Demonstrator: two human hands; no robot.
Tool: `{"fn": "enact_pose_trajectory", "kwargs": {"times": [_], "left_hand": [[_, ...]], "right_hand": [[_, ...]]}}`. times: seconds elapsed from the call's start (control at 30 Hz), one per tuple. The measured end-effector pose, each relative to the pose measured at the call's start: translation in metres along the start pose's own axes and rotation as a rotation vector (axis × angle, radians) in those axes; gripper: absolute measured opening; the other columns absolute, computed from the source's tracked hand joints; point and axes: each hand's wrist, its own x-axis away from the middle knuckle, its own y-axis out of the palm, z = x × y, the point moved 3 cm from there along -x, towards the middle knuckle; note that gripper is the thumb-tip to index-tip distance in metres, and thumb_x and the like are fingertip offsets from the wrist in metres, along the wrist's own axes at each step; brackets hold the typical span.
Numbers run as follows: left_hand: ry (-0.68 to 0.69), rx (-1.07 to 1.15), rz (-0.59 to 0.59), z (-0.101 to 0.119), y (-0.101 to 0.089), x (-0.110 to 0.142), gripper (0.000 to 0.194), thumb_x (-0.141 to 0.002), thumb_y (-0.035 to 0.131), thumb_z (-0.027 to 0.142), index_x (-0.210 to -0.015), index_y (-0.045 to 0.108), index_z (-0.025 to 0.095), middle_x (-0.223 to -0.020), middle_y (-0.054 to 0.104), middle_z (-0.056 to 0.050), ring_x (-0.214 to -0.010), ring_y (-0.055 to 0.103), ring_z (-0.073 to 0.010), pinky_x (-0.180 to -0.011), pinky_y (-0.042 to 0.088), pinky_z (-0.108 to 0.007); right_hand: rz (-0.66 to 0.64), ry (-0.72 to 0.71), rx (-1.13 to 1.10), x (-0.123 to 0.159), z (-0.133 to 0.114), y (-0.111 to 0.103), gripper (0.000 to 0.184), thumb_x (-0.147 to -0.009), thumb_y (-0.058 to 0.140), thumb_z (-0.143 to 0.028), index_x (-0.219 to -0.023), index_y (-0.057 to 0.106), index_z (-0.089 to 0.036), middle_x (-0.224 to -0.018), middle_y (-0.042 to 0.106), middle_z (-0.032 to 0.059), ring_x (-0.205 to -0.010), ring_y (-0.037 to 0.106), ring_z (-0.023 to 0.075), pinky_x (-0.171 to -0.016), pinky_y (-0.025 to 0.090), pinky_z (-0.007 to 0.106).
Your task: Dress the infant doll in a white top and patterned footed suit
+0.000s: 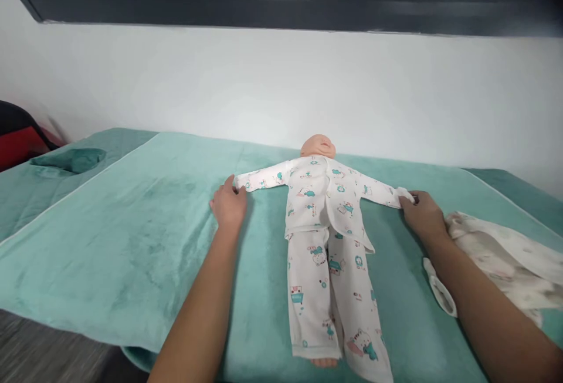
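A baby doll (317,146) lies on its back, dressed in a white printed top (308,195) and matching trousers (313,295). Its arms are stretched out to both sides. My left hand (229,204) is closed at the end of the left-hand sleeve (264,178), pinching the cuff. At the other side my right hand (423,214) grips the cuff of the right-hand sleeve (380,192). The top's front flaps part below the chest. One foot (324,363) peeks out under a trouser leg; the other is hidden.
A green plush cover (132,242) spreads under the doll. Crumpled white cloth (505,254) lies beside my right forearm, with a small white band-like piece (440,289) near it. A red and black object (21,139) stands at the far left. The white wall (197,84) rises behind.
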Motion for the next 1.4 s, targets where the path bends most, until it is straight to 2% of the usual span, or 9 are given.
{"fn": "enact_pose_trajectory", "kwargs": {"times": [0.23,0.33,0.5,0.63,0.73,0.9,1.0,1.17,1.4], "left_hand": [[0.067,0.119,0.223,0.001,-0.002,0.004,0.034,-0.086,0.045,0.016,-0.114,0.064,0.018,-0.106,0.065,-0.01,-0.106,0.058,-0.0251,-0.095,0.045,-0.038],[0.174,0.23,0.16,0.008,-0.002,0.027,0.031,-0.087,0.045,0.019,-0.112,0.063,0.017,-0.101,0.064,-0.008,-0.095,0.06,-0.021,-0.092,0.047,-0.034],[0.291,0.418,-0.24,0.013,-0.009,0.093,0.028,-0.091,0.05,0.032,-0.112,0.066,0.021,-0.089,0.066,-0.002,-0.082,0.061,-0.0172,-0.084,0.049,-0.031],[0.361,0.533,-0.482,0.008,-0.025,0.159,0.03,-0.095,0.051,0.039,-0.114,0.067,0.023,-0.091,0.066,-0.002,-0.084,0.061,-0.0168,-0.08,0.05,-0.03],[0.403,0.615,-0.486,-0.002,-0.036,0.21,0.028,-0.096,0.051,0.035,-0.116,0.067,0.025,-0.105,0.062,-0.005,-0.098,0.061,-0.018,-0.089,0.051,-0.032],[0.479,0.63,-0.315,-0.01,-0.043,0.275,0.045,-0.088,0.053,0.01,-0.126,0.061,0.032,-0.149,0.035,-0.006,-0.14,0.039,-0.0239,-0.115,0.038,-0.044],[0.553,0.573,-0.301,0.0,-0.039,0.29,0.049,-0.085,0.054,0.005,-0.125,0.062,0.032,-0.156,0.027,-0.005,-0.145,0.031,-0.0261,-0.116,0.037,-0.048],[0.566,0.513,-0.234,0.011,-0.038,0.28,0.022,-0.094,0.053,0.02,-0.107,0.07,0.026,-0.149,0.038,-0.009,-0.138,0.04,-0.0266,-0.111,0.042,-0.048],[0.514,0.555,-0.227,0.008,-0.038,0.276,0.015,-0.095,0.054,0.024,-0.102,0.067,0.021,-0.142,0.046,-0.012,-0.13,0.05,-0.0239,-0.105,0.047,-0.042]], "right_hand": [[0.22,0.029,-0.069,0.016,-0.03,-0.023,0.047,-0.088,0.047,-0.039,-0.122,0.061,-0.009,-0.121,0.06,0.0233,-0.103,0.058,0.0292,-0.094,0.042,0.042],[0.191,-0.104,-0.192,0.055,-0.06,-0.032,0.045,-0.088,0.052,-0.044,-0.121,0.06,-0.015,-0.119,0.06,0.0159,-0.098,0.06,0.0258,-0.088,0.047,0.041],[-0.183,-0.29,-0.483,0.153,-0.111,-0.045,0.034,-0.093,0.052,-0.047,-0.113,0.061,-0.021,-0.105,0.064,0.0086,-0.089,0.061,0.0209,-0.077,0.051,0.035],[-0.237,-0.17,-0.591,0.214,-0.121,-0.067,0.033,-0.095,0.051,-0.047,-0.114,0.061,-0.022,-0.115,0.063,0.0096,-0.098,0.061,0.0228,-0.083,0.051,0.038],[-0.262,-0.077,-0.701,0.255,-0.118,-0.08,0.036,-0.097,0.048,-0.047,-0.121,0.058,-0.023,-0.12,0.062,0.01,-0.104,0.061,0.0239,-0.087,0.052,0.04],[-0.189,-0.308,-0.63,0.316,-0.13,-0.081,0.05,-0.091,0.061,-0.042,-0.135,0.048,-0.023,-0.149,0.042,0.0145,-0.136,0.042,0.0296,-0.109,0.041,0.051],[-0.064,-0.265,-0.517,0.327,-0.14,-0.07,0.057,-0.089,0.063,-0.038,-0.139,0.045,-0.019,-0.149,0.043,0.0181,-0.135,0.043,0.0322,-0.107,0.041,0.055],[-0.019,-0.129,-0.515,0.318,-0.151,-0.062,0.06,-0.087,0.057,-0.029,-0.143,0.041,-0.015,-0.143,0.05,0.0192,-0.132,0.048,0.0337,-0.107,0.041,0.057],[-0.105,-0.324,-0.505,0.317,-0.142,-0.061,0.053,-0.091,0.045,-0.019,-0.144,0.044,-0.021,-0.162,0.024,0.0148,-0.145,0.033,0.0318,-0.109,0.041,0.055]]}}
